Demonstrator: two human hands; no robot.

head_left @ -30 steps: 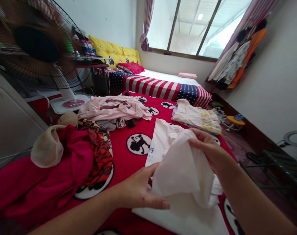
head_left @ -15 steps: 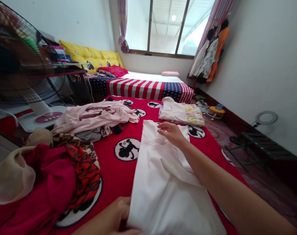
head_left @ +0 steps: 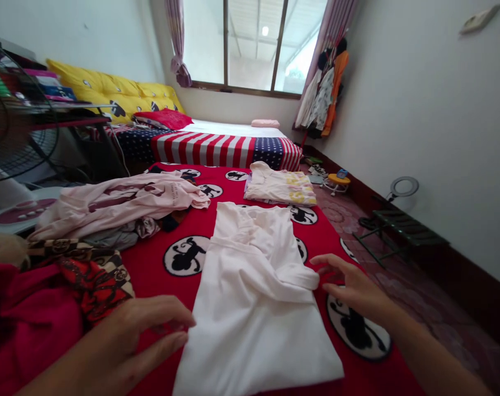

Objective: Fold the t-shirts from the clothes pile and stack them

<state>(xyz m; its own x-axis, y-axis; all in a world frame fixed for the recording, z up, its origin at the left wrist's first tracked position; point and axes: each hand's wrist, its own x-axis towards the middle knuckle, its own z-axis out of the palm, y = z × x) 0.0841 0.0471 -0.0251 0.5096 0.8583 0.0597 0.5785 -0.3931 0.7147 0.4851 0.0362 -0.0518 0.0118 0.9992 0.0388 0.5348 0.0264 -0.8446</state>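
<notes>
A white shirt [head_left: 250, 308] lies partly folded on a red blanket [head_left: 150, 275] with black monkey figures in white ovals. Its sides are turned inward, and a sleeve bunches at the right edge. My left hand [head_left: 150, 324] is at the shirt's left edge, thumb and fingers apart, fingertips beside the cloth. To the right of the bunched sleeve hovers my right hand [head_left: 352, 286], fingers spread and holding nothing. Beyond the shirt rests a folded stack of light clothes [head_left: 278, 184] with yellow print.
A loose pink shirt [head_left: 126, 198] and a heap of magenta [head_left: 31, 313] and patterned clothes lie on the left. A fan [head_left: 14, 121] stands at far left. Behind is a bed with a striped cover [head_left: 216, 148]. A dark folding stool [head_left: 402, 225] stands on the right floor.
My right hand has drawn back from the shirt's far end to its right side. My left hand has let go of the near left edge. The view has turned right.
</notes>
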